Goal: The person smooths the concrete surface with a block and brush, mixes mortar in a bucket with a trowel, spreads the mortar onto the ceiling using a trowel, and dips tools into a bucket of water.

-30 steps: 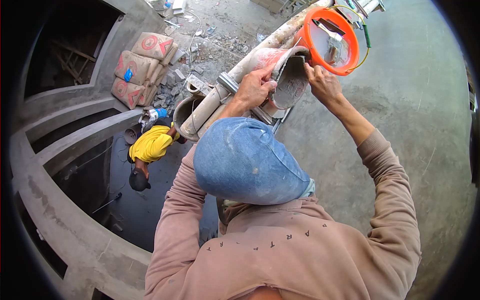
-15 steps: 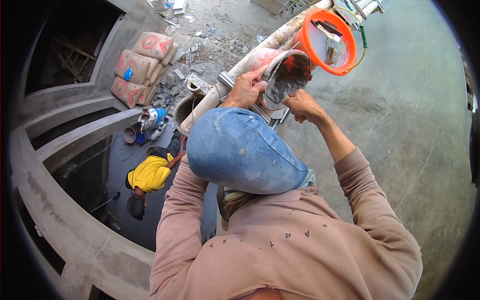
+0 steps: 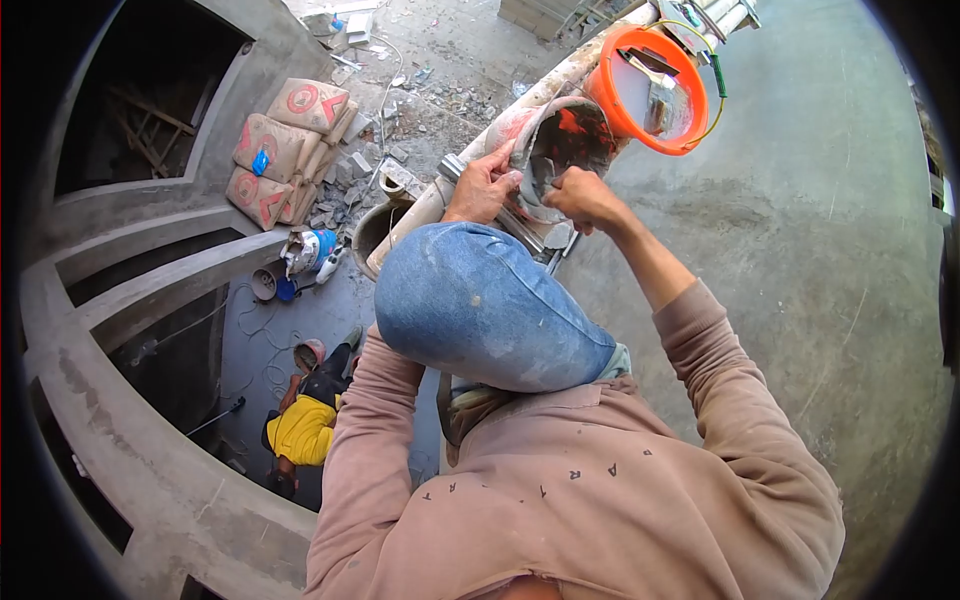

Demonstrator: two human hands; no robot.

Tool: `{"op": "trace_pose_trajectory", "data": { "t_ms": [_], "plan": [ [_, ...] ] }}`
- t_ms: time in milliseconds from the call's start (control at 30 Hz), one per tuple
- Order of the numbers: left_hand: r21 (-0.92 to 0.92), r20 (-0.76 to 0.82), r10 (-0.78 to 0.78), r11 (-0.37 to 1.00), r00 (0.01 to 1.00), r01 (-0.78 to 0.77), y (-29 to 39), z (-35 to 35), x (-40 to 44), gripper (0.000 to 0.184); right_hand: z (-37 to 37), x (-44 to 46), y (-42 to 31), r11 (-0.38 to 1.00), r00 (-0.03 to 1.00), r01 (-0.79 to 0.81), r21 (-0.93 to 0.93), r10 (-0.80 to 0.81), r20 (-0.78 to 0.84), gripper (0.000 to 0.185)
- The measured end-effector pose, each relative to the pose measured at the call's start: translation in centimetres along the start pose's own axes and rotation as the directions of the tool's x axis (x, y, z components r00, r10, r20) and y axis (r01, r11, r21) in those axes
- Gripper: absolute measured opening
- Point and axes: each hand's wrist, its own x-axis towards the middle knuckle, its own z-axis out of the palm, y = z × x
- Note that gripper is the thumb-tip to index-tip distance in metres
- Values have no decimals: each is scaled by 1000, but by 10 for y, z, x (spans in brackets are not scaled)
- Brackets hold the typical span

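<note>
My left hand (image 3: 480, 188) grips the near left rim of a reddish, mortar-stained bucket (image 3: 520, 125), which is tipped so its mouth faces me. Inside the mouth are grey residue and a bare orange-red patch. My right hand (image 3: 588, 200) is closed at the bucket's lower right rim, around something mostly hidden by the fingers; a small grey piece shows beside it. Just beyond, an orange bucket (image 3: 612, 80) holds cloudy water, a brush (image 3: 648, 68) and another partly submerged tool.
Long stained pipes (image 3: 560, 78) run diagonally beneath the buckets. At lower left, a co-worker in a yellow shirt (image 3: 302, 430) bends over on a lower floor. Printed sacks (image 3: 268, 145) are stacked beside rubble (image 3: 345, 190). A concrete ledge (image 3: 150, 440) curves along the left.
My right hand has moved from the bucket's right rim down and left to its lower side. More of the red interior shows. The co-worker has shifted down in the view.
</note>
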Motion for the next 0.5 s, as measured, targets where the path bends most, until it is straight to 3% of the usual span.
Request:
{"op": "trace_pose_trajectory", "data": {
  "t_ms": [33, 67, 100, 167, 233, 367, 400, 467, 500],
  "plan": [
    [-11, -17, 17, 1000, 1000, -17, -3, 0, 1, 64, -11, -8, -7, 987, 994, -46, 152, 30, 105, 32],
    [-8, -19, 15, 1000, 1000, -15, -5, 0, 1, 64, -14, -7, -2, 975, 999, -15, 222, 8, 31, 36],
    [-5, -24, 11, 1000, 1000, -11, -8, 0, 2, 63, -14, 0, 5, 989, 990, 88, 119, -73, -122, 34],
    [10, -30, 10, 1000, 1000, -10, -9, 0, -3, 63, 5, 16, 20, 987, 941, 117, -109, -145, -306, 33],
    [39, -35, 36, 999, 999, -35, -8, -3, -1, 63, 25, 32, 33, 946, 903, -7, -324, -133, -409, 31],
    [-29, -20, -11, 1000, 1000, 10, -10, -1, -7, 63, 37, 10, -3, 931, 974, 96, -354, -161, -161, 31],
    [-7, -24, 4, 1000, 1000, -4, -8, -3, -7, 64, 21, 10, -6, 996, 1000, 20, -83, -21, -19, 31],
    [13, -29, 6, 1000, 1000, -6, -10, -4, -10, 64, -6, -2, -3, 988, 996, 81, 132, -77, -36, 27],
    [10, -35, -4, 1000, 999, 5, -11, -3, -10, 64, -17, -7, -8, 993, 998, 38, 108, -31, -63, 28]
  ]
}}
